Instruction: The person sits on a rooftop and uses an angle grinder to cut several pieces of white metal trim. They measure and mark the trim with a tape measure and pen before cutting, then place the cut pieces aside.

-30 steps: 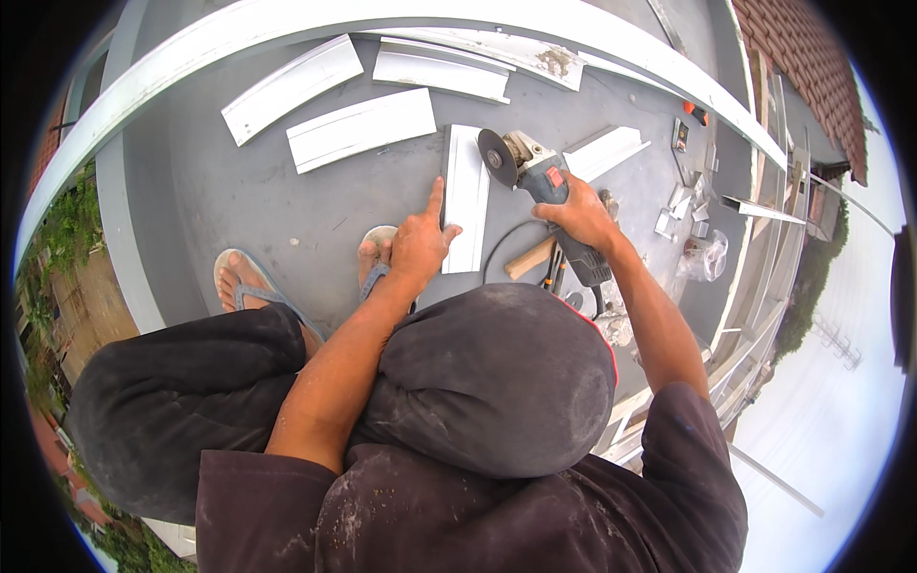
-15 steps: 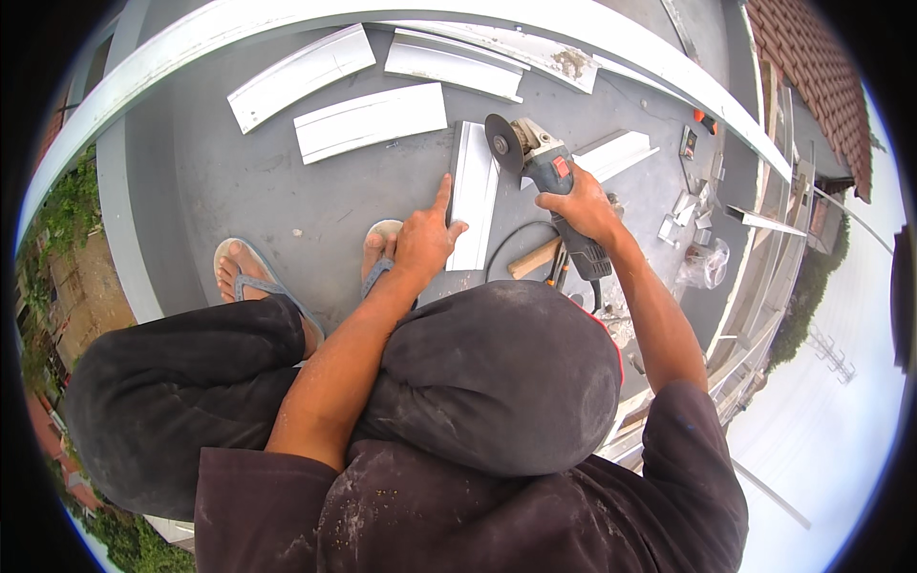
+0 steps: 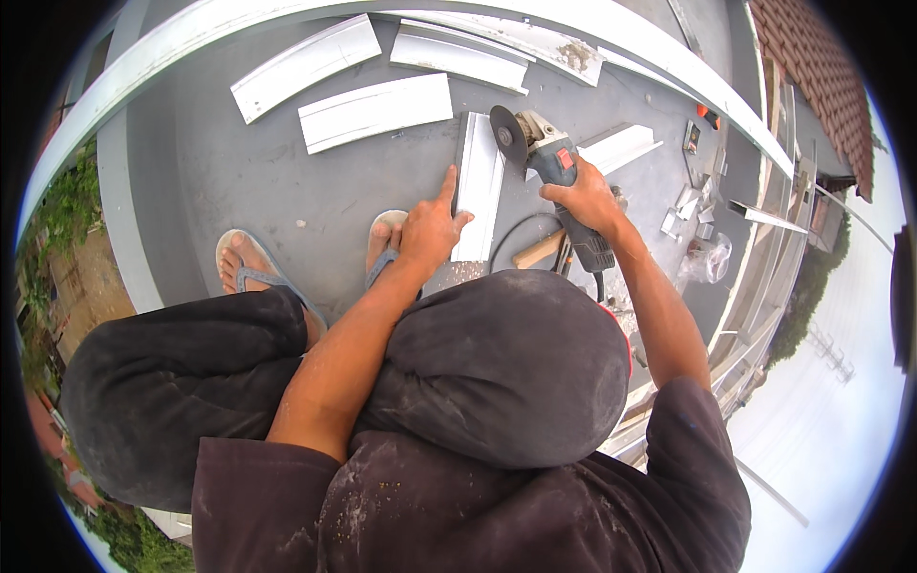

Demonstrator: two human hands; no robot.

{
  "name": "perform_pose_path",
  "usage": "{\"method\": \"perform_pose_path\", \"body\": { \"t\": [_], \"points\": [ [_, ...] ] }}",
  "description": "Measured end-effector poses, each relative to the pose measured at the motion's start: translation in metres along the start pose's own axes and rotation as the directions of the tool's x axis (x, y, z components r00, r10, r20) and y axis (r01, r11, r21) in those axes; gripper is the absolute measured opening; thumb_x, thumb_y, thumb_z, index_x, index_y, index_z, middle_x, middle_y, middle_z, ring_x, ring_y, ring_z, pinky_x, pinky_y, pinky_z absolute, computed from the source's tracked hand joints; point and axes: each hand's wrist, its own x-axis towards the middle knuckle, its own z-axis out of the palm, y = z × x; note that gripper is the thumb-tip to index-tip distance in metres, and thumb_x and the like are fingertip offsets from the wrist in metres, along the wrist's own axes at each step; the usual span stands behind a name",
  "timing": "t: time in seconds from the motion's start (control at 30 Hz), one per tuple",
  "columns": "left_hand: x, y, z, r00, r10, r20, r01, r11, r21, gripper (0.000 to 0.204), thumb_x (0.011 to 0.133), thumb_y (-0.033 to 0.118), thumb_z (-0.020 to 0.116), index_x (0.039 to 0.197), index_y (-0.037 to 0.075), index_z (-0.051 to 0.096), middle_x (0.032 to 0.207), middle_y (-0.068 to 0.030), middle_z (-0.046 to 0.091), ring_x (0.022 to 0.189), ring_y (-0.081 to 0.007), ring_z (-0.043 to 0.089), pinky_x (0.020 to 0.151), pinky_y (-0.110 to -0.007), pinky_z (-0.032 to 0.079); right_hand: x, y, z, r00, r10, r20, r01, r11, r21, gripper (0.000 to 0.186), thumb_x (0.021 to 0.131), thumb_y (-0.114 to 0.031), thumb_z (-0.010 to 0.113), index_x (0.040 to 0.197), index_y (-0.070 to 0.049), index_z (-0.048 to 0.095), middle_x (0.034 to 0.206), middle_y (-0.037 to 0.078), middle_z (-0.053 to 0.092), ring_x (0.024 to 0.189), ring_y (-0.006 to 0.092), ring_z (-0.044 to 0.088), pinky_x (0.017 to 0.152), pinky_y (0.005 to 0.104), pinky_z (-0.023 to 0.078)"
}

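A white metal profile strip [image 3: 479, 201] lies lengthwise on the grey floor in front of me. Along its left edge rests my left hand [image 3: 430, 231], index finger stretched forward and thumb spread against the strip; the other fingers are mostly hidden. My right hand [image 3: 586, 198] is wrapped round the body of an angle grinder [image 3: 583, 241]. The grinder's dark cutting disc [image 3: 509, 136] stands close to the strip's far right edge; whether they touch, I cannot tell.
Several white profile pieces [image 3: 377, 112] lie farther off, and another piece [image 3: 616, 151] is behind the grinder. A wooden handle [image 3: 538, 250] and a cable lie right of the strip. Small metal offcuts [image 3: 683, 205] and a clear plastic bag [image 3: 707, 258] are at the right. My sandalled foot [image 3: 250, 263] is at the left.
The whole view has shifted slightly, so the floor and pieces sit a little higher. Both hands and the grinder keep nearly the same place relative to the strip.
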Motion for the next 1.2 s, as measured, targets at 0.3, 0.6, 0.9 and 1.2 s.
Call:
{"method": "perform_pose_path", "body": {
  "t": [0.3,0.6,0.9,1.2],
  "points": [
    [0.002,-0.002,0.000,1.000,0.010,0.010,-0.010,1.000,0.002,0.093,0.102,0.042,0.078,0.177,0.018,0.027,0.085,-0.0265,0.076,0.082,-0.0468,0.075,0.079,-0.059,0.057,0.006,-0.006,-0.003,1.000,-0.018,-0.009,0.018,0.999,0.032,0.105,0.074,-0.042,0.085,0.154,0.015,0.051,0.138,0.035,0.068,0.131,0.0441,0.068,0.111,0.0461,0.053],
    [0.003,0.003,-0.006,0.998,-0.016,0.063,0.015,1.000,0.009,0.098,0.100,0.040,0.081,0.177,0.016,0.026,0.103,-0.0291,0.078,0.098,-0.0480,0.077,0.091,-0.056,0.060,0.008,-0.003,0.000,1.000,0.001,-0.025,-0.001,1.000,0.006,0.107,0.075,-0.041,0.085,0.156,0.016,0.047,0.142,0.036,0.066,0.134,0.0439,0.066,0.114,0.0456,0.051],
    [0.001,0.008,-0.012,0.996,-0.034,0.082,0.033,0.999,0.009,0.097,0.099,0.039,0.082,0.176,0.015,0.029,0.101,-0.0306,0.077,0.097,-0.0490,0.077,0.090,-0.056,0.061,-0.002,0.001,0.006,1.000,-0.014,-0.010,0.016,0.991,0.135,0.087,0.076,-0.042,0.084,0.142,0.010,0.062,0.125,0.029,0.073,0.118,0.0393,0.072,0.105,0.0455,0.054],
    [0.005,0.000,-0.001,0.999,0.019,0.046,-0.015,0.998,-0.065,0.095,0.099,0.035,0.083,0.175,0.010,0.031,0.106,-0.0300,0.077,0.097,-0.0470,0.077,0.090,-0.053,0.062,-0.040,0.006,-0.008,0.995,0.048,-0.093,-0.019,0.957,0.289,0.076,0.077,-0.039,0.086,0.137,0.003,0.066,0.120,0.021,0.075,0.111,0.0333,0.073,0.100,0.0436,0.056]
  ]
}}
